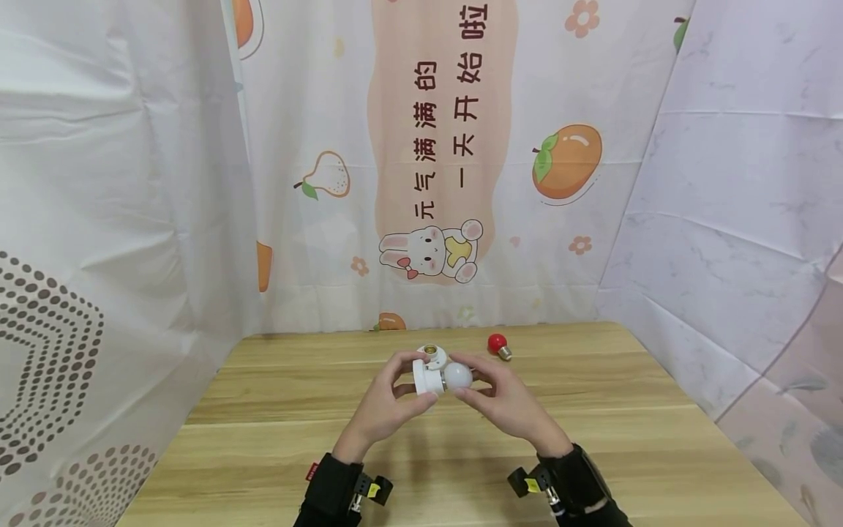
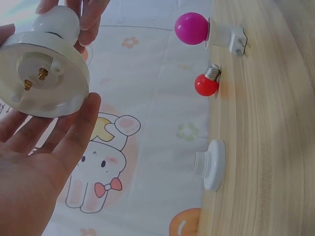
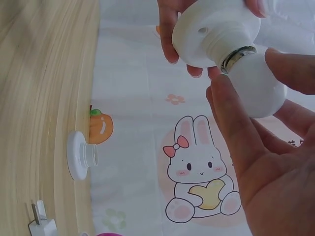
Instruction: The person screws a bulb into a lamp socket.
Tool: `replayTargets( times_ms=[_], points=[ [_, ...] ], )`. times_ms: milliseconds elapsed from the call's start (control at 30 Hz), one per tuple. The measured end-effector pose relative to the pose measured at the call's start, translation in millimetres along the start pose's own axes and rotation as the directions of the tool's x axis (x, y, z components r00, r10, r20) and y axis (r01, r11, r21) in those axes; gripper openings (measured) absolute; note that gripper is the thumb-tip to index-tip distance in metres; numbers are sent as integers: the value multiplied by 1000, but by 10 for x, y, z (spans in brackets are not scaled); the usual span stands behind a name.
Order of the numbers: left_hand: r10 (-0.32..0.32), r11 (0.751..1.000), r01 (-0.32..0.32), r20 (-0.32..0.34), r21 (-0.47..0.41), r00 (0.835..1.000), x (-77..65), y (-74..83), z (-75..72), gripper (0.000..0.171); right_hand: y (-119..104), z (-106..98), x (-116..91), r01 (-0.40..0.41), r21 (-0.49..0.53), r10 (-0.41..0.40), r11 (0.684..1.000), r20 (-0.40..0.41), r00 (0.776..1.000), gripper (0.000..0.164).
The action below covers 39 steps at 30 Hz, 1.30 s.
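Observation:
My left hand point(image 1: 388, 410) grips a white round lamp holder point(image 1: 426, 378) by its wide base, above the table. In the left wrist view, two brass screws show inside the holder's hollow back point(image 2: 64, 93). My right hand point(image 1: 512, 399) pinches a white light bulb point(image 1: 458, 375) by its globe. The bulb's metal screw base meets the holder's mouth, and a band of metal still shows between them in the right wrist view, where the bulb point(image 3: 258, 88) is tilted with the holder. How deep the base sits inside is hidden.
Behind my hands, a second white lamp holder point(image 1: 435, 359) stands on the wooden table point(image 1: 276, 410). A small red bulb point(image 1: 497, 343) lies to its right. A pink bulb point(image 2: 191, 28) sits in a white plug-in socket point(image 2: 224, 37). A printed curtain point(image 1: 316, 249) hangs behind the table.

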<state>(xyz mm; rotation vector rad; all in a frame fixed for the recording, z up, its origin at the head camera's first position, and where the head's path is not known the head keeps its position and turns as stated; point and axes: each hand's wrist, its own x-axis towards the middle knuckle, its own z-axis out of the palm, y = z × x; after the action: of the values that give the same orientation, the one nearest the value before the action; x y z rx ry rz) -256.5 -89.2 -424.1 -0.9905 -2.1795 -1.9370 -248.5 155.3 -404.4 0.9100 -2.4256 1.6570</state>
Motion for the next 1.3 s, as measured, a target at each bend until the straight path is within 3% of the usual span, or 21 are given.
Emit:
replayTargets(
  times_ms=[200, 333, 500, 800, 1100, 1300],
  points=[
    [-8, 1000, 8, -2, 4, 1000, 1, 5, -3, 53, -8, -8, 6, -16, -27, 16, 999, -11, 1000, 52],
    [-16, 1000, 16, -4, 9, 1000, 7, 13, 0, 52, -39, -7, 3, -72, -26, 72, 997, -22, 997, 52],
    [-19, 1000, 19, -5, 3, 1000, 11, 22, 1, 53, -71, 16, 8, -101, 1, 101, 995, -49, 994, 45],
    [10, 1000, -10, 6, 7, 1000, 19, 13, 5, 53, -68, 50, 7, -34, 38, 38, 999, -119, 992, 45],
    [-5, 1000, 4, 13, 10, 1000, 4, -13, 3, 52, -49, 38, -17, 98, 45, -96, 994, -45, 994, 38],
    [-1, 1000, 1, 10, 7, 1000, 1, -7, 5, 53, -14, -6, -17, 141, 49, -143, 989, 29, 989, 46]
  ],
)
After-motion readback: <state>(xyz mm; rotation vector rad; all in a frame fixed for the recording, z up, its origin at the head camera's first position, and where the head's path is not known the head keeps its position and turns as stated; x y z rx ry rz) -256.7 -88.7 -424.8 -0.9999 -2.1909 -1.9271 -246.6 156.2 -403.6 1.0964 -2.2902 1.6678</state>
